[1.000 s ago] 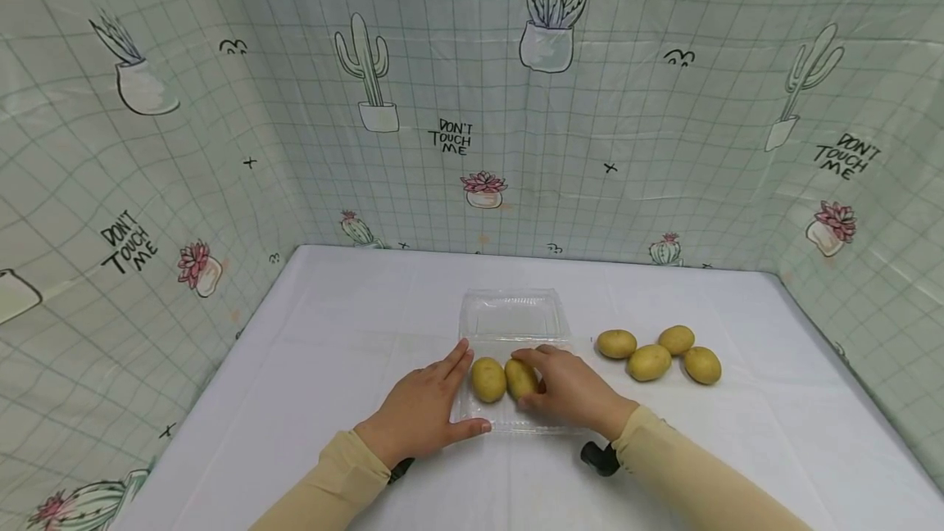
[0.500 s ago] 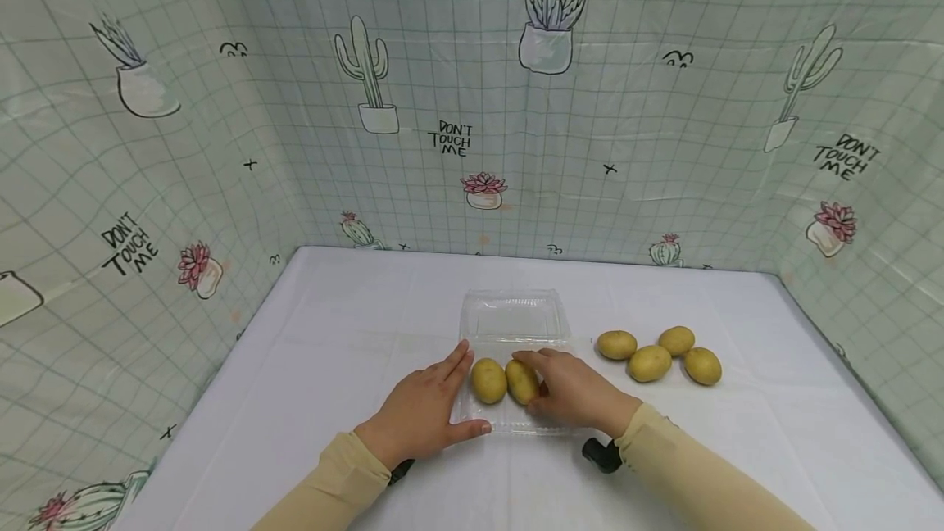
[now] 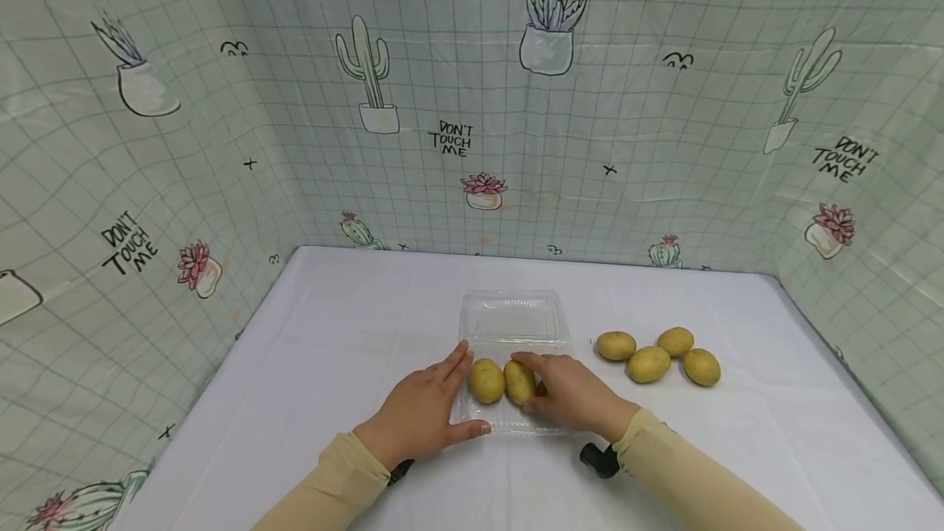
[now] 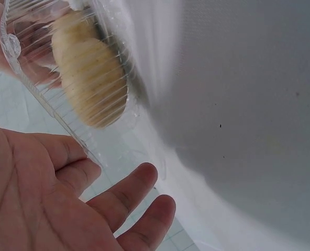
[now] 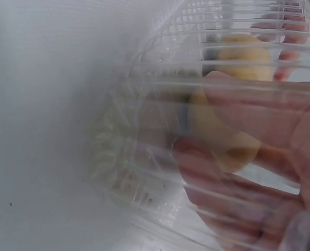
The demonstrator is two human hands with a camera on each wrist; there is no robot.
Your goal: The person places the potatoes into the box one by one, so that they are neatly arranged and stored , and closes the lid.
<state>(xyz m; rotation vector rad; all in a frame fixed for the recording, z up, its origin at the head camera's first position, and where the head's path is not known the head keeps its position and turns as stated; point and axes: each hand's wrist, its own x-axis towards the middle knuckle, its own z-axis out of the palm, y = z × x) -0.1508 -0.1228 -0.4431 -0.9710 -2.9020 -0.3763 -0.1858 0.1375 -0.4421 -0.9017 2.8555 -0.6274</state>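
A clear plastic clamshell container (image 3: 492, 426) lies with its lid (image 3: 514, 316) folded back, away from the person. Two potatoes sit side by side in its base. My right hand (image 3: 571, 392) grips the right potato (image 3: 520, 383) between thumb and fingers; the right wrist view shows this potato (image 5: 225, 138) through the ribbed clear wall. Beside the left potato (image 3: 487, 382), my left hand (image 3: 420, 410) rests at the container's left edge with its fingers extended. In the left wrist view, the fingertips of the left hand (image 4: 76, 193) are right at the container's rim (image 4: 45, 102).
To the right of the container lies a loose group of several potatoes (image 3: 649, 365) on the white-covered table (image 3: 354, 301). A printed cactus curtain (image 3: 413, 47) encloses the back and sides. A black wrist device (image 3: 599, 460) shows below the right sleeve.
Both hands stay at the container. The held potato and the right hand have shifted only very slightly left; the left hand stays in place.
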